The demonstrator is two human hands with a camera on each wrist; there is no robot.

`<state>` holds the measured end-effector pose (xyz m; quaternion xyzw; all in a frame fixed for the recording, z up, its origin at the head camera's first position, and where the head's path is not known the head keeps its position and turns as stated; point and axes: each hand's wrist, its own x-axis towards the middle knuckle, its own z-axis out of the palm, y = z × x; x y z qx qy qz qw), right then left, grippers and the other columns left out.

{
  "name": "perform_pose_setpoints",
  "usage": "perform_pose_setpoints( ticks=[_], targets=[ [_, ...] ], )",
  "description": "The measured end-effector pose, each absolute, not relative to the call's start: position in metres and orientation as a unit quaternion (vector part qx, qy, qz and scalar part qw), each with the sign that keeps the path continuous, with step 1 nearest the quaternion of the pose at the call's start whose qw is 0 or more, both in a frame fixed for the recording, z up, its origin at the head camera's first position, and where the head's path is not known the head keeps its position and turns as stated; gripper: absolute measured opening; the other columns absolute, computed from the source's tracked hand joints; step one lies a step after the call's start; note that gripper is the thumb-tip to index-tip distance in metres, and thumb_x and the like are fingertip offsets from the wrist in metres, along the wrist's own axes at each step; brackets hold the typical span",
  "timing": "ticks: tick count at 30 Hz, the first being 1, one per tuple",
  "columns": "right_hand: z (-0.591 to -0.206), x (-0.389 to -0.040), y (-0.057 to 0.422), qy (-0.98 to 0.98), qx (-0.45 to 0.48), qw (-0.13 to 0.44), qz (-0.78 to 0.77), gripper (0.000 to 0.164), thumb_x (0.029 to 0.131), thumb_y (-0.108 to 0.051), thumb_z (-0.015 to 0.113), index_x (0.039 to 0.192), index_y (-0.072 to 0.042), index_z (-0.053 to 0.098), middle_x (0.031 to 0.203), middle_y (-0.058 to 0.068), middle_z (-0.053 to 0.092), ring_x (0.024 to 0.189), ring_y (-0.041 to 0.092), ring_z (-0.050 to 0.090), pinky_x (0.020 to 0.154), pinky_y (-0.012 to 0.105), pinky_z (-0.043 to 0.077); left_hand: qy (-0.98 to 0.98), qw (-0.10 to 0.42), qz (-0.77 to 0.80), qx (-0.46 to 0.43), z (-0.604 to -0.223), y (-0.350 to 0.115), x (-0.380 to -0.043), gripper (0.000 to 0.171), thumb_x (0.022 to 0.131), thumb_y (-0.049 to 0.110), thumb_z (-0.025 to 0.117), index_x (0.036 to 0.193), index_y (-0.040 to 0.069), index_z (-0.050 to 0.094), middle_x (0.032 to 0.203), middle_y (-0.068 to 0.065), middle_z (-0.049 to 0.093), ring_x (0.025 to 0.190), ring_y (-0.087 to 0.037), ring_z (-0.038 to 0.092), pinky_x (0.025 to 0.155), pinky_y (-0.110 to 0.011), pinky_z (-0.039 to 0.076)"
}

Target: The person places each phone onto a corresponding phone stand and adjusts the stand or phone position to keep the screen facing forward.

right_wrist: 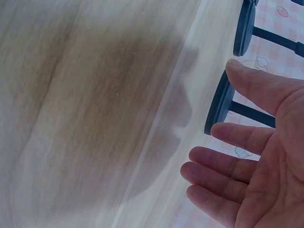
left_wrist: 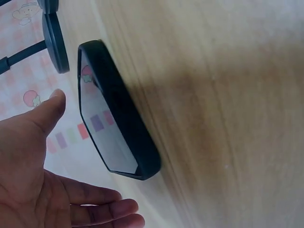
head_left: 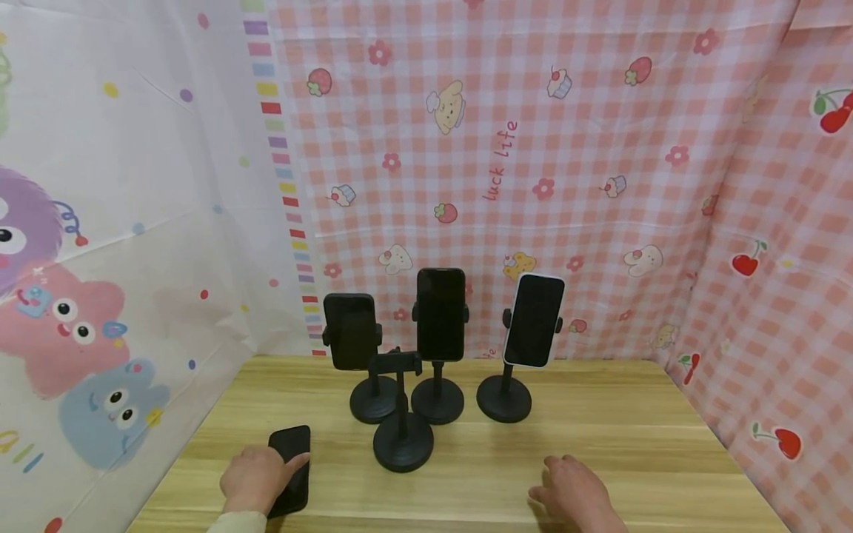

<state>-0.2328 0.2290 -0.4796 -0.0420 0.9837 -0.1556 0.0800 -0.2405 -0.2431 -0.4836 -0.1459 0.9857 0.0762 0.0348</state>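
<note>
A black phone (head_left: 290, 485) lies flat, screen up, at the table's left front, and its glossy screen (left_wrist: 102, 126) mirrors the backdrop in the left wrist view. Over its left side hovers my left hand (head_left: 255, 477), thumb and fingers spread apart and holding nothing. Toward the right front, my right hand (head_left: 574, 494) is above bare wood with its fingers loosely extended, its shadow falling on the table in the right wrist view. Between the hands and farther back stands a black phone stand (head_left: 403, 440) with a vacant clamp (head_left: 396, 363).
Behind it, three more stands each carry a phone: a black phone (head_left: 352, 332) on the left, a taller black phone (head_left: 440, 314) in the middle, and a white-edged phone (head_left: 534, 320), tilted, on the right. Patterned cloth (head_left: 573, 141) hangs along the back and sides of the wooden table (head_left: 633, 429).
</note>
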Motion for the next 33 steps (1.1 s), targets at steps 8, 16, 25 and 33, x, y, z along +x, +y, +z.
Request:
perform_pose_setpoints(
  ticks=[8, 16, 25, 33],
  targets=[
    [-0.480, -0.231, 0.228, 0.985, -0.048, 0.073, -0.147, 0.059, 0.082, -0.038, 0.080, 0.114, 0.008, 0.064, 0.108, 0.026, 0.064, 0.102, 0.043, 0.061, 0.089, 0.056, 0.047, 0.986, 0.053, 0.073, -0.138, -0.493, -0.245, -0.239, 0.093, 0.086, 0.078, 0.048, 0.081, -0.014, 0.068, 0.075, -0.023, 0.052, 0.063, -0.033, 0.060, 0.054, -0.044, 0.052],
    [-0.480, -0.231, 0.228, 0.986, -0.043, 0.073, -0.145, 0.060, 0.082, -0.038, 0.080, 0.115, 0.009, 0.064, 0.110, 0.027, 0.064, 0.105, 0.045, 0.060, 0.091, 0.057, 0.047, 0.982, 0.082, 0.078, -0.150, -0.491, -0.235, -0.239, 0.109, 0.076, 0.087, 0.050, 0.099, -0.019, 0.064, 0.084, -0.028, 0.053, 0.074, -0.037, 0.062, 0.065, -0.049, 0.054],
    [-0.481, -0.231, 0.228, 0.986, -0.048, 0.069, -0.147, 0.059, 0.082, -0.038, 0.080, 0.114, 0.009, 0.064, 0.108, 0.025, 0.065, 0.103, 0.044, 0.060, 0.090, 0.056, 0.047, 0.984, 0.085, 0.073, -0.139, -0.496, -0.234, -0.242, 0.092, 0.084, 0.075, 0.055, 0.090, -0.016, 0.068, 0.083, -0.028, 0.051, 0.065, -0.034, 0.061, 0.061, -0.047, 0.054],
    [-0.480, -0.231, 0.227, 0.985, -0.046, 0.075, -0.150, 0.060, 0.082, -0.038, 0.079, 0.115, 0.009, 0.063, 0.108, 0.025, 0.064, 0.102, 0.043, 0.061, 0.090, 0.056, 0.047, 0.983, 0.081, 0.090, -0.136, -0.500, -0.236, -0.245, 0.089, 0.087, 0.067, 0.060, 0.096, -0.022, 0.064, 0.085, -0.030, 0.050, 0.067, -0.036, 0.062, 0.063, -0.048, 0.054]
  ],
)
